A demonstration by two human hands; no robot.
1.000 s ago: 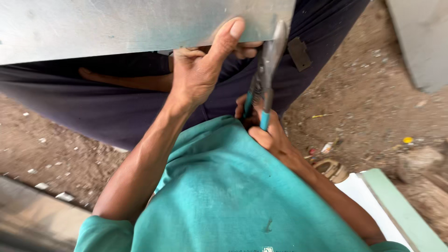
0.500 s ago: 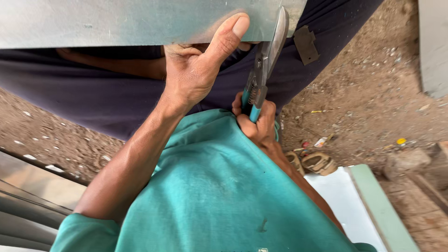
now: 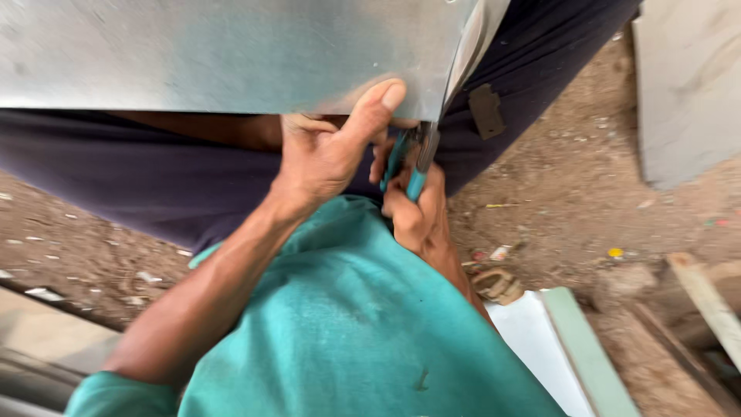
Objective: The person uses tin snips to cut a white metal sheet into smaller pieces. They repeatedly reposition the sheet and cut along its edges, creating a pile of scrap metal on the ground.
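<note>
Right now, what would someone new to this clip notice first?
The big grey metal sheet across the top of the view stands out first, with the left hand pinching its lower edge, thumb on top. Just right of it, the right hand grips teal-handled snips that bite into the sheet's edge. Below them, the person's teal shirt fills the foreground, with dirt ground on either side.

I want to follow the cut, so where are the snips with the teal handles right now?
In the head view the snips sit just right of centre, gripped in the right hand, beside the left hand at the metal sheet edge.
</note>
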